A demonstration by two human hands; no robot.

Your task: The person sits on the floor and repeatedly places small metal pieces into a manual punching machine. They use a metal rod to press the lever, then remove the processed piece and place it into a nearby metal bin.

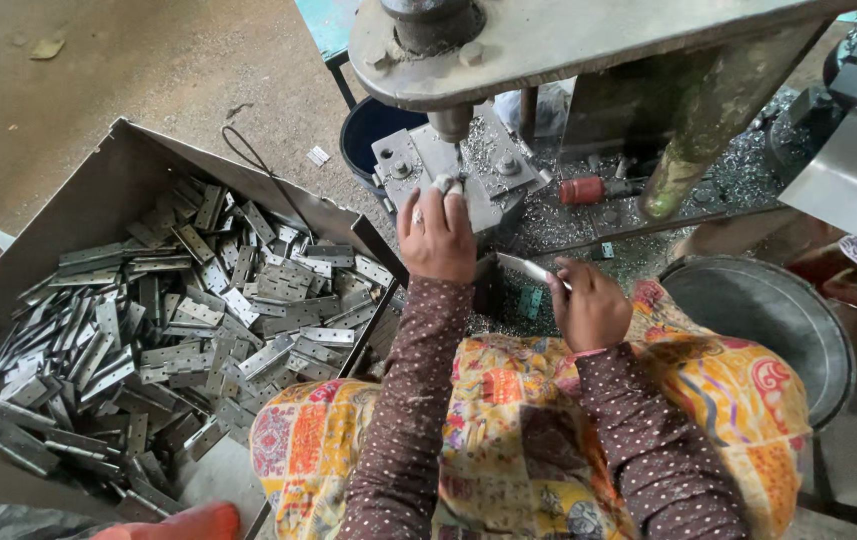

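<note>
left hand (436,236) fingertips press hinge plate (445,184) on press fixture (463,165), far centre | right hand (588,305) grips spare plate (533,268), near right | tray (98,190) left holds heap of plates (178,330), most apparently unprocessed

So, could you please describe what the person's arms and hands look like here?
Both arms wear long brown sleeves with small white dots, ending at the wrists. The left hand is bare of gloves and has a ring on one finger. The right hand is bare too, with no ring visible.

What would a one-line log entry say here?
left hand: on press jig | right hand: holds metal plate | tray: hinge plates
</note>
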